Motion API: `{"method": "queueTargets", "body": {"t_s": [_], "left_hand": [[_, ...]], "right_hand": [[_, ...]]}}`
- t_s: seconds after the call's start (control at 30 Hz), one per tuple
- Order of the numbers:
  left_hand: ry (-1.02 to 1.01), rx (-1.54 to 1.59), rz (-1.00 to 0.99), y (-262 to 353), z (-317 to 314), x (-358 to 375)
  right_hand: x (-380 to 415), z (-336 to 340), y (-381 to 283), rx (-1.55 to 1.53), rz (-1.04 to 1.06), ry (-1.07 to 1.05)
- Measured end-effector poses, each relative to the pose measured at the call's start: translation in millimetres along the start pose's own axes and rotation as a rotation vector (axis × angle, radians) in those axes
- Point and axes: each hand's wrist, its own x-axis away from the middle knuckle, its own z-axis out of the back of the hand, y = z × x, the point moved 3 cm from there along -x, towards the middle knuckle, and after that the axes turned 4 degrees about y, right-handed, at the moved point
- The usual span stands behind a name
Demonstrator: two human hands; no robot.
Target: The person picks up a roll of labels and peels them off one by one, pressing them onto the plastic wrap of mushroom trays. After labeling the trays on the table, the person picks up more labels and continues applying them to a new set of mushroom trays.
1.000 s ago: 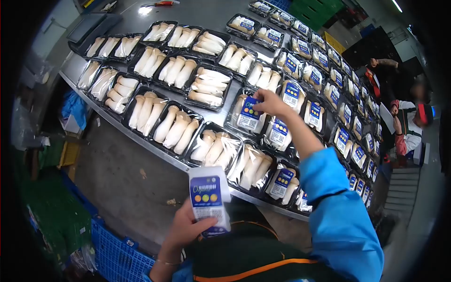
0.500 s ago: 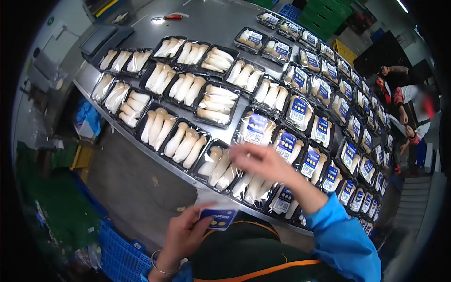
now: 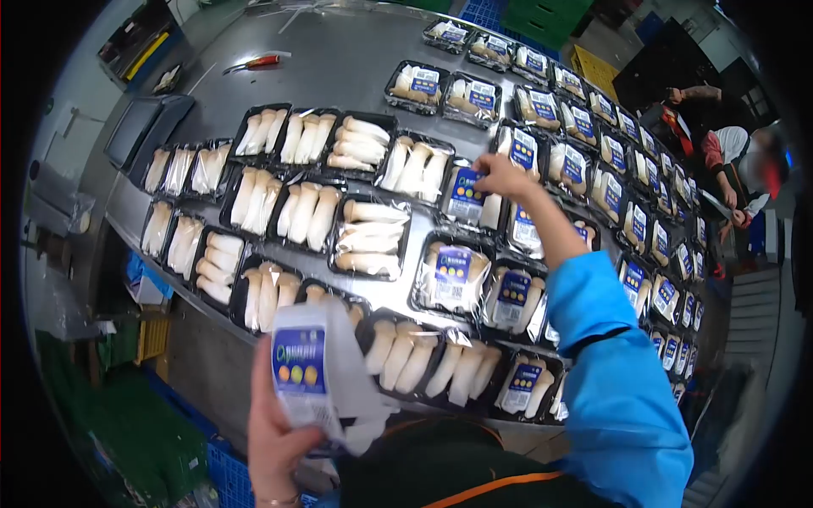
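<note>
Rows of black trays of white mushrooms under clear film lie on the metal table (image 3: pixel 339 51). My left hand (image 3: pixel 284 440), at the lower left, holds a stack of labels (image 3: pixel 301 364) with blue print and coloured dots, white backing paper hanging beside it. Further up, my right hand (image 3: pixel 504 176) has its fingers together on a blue and white label (image 3: pixel 467 193) on a mushroom tray (image 3: pixel 490 213). Trays to the right carry such labels; an unlabelled tray (image 3: pixel 370 237) and others on the left show bare film.
A red-handled tool (image 3: pixel 254 63) lies at the back of the table. Grey bins (image 3: pixel 148 127) stand at its left end. Green crates (image 3: pixel 542 19) and a yellow crate (image 3: pixel 594 71) are behind. A person (image 3: pixel 737 169) works at the far right.
My right hand has moved up and away from me to a tray in a farther row, which now bears a label. My left hand has turned and raised the label stack. The view has shifted.
</note>
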Motion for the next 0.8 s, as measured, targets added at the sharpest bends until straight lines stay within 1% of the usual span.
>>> {"method": "queueTargets", "body": {"t_s": [0.03, 0.07, 0.1, 0.13, 0.17, 0.2, 0.23, 0.27, 0.3, 0.33, 0.37, 0.4, 0.43, 0.47, 0.5, 0.53, 0.57, 0.6, 0.67, 0.7, 0.73, 0.77, 0.8], "left_hand": [[-0.044, -0.011, -0.05, 12, 3, -1], [-0.044, -0.01, -0.045, 18, 5, -2], [0.043, -0.064, -0.042, 22, 10, -2], [0.131, -0.119, -0.035, 22, 19, -2], [0.113, -0.065, -0.112, 8, 44, -7], [0.031, -0.138, -0.027, 8, 50, -13], [-0.02, -0.117, 0.025, 2, 56, -20], [-0.071, -0.093, 0.069, -8, 60, -29], [-0.135, 0.058, 0.152, -23, 56, -42], [-0.12, -0.153, 0.128, -25, 48, -49], [-0.069, -0.229, 0.056, -16, 22, -53], [-0.02, -0.304, -0.021, -3, 1, -55], [-0.072, -0.405, -0.001, 0, 4, -58], [-0.127, -0.507, 0.014, 3, 7, -61], [-0.224, -0.733, -0.1, 1, 10, -67], [-0.321, -0.951, -0.233, -1, 10, -72], [-0.244, -0.935, -0.259, -2, 8, -72], [-0.245, -0.937, -0.258, 1, 11, -74], [-0.376, -1.134, -0.038, -4, 14, -79], [-0.387, -0.884, 0.12, -24, 23, -80], [-0.382, -0.879, 0.12, -35, 33, -76], [-0.303, -0.783, 0.289, -47, 46, -73], [-0.225, -0.684, 0.462, -53, 55, -70]], "right_hand": [[-11, -10, 13, 0.12, 0.024, 0.084], [-16, -21, 24, 0.238, 0.044, 0.163], [-17, -28, 29, 0.198, 0.021, 0.205], [-14, -39, 36, 0.201, 0.007, 0.197], [-1, -42, 26, 0.285, 0.025, 0.415], [17, -42, 16, 0.373, 0.047, 0.631], [29, -45, 12, 0.386, 0.039, 0.623], [40, -46, 2, 0.495, 0.173, 0.66], [50, -49, -7, 0.599, 0.316, 0.697], [57, -59, 0, 0.644, 0.175, 0.276], [72, -71, -6, 0.528, 0.379, 0.427], [81, -70, -30, 0.323, 0.208, 0.201], [101, -73, -67, -0.077, 0.084, 0.158], [125, -70, -115, -0.402, -0.165, -0.105], [170, -71, -186, -0.486, 0.267, -0.268], [183, -71, -214, -0.376, 0.351, -0.35], [187, -78, -225, -0.285, 0.448, -0.318], [185, -79, -225, -0.286, 0.447, -0.316], [172, -68, -225, -0.257, 0.673, -0.222], [155, -55, -222, -0.235, 0.506, -0.104], [131, -38, -218, -0.214, 0.338, 0.011], [92, -21, -207, -0.068, 0.365, 0.201], [49, -15, -183, -0.288, 0.232, 0.138]]}}
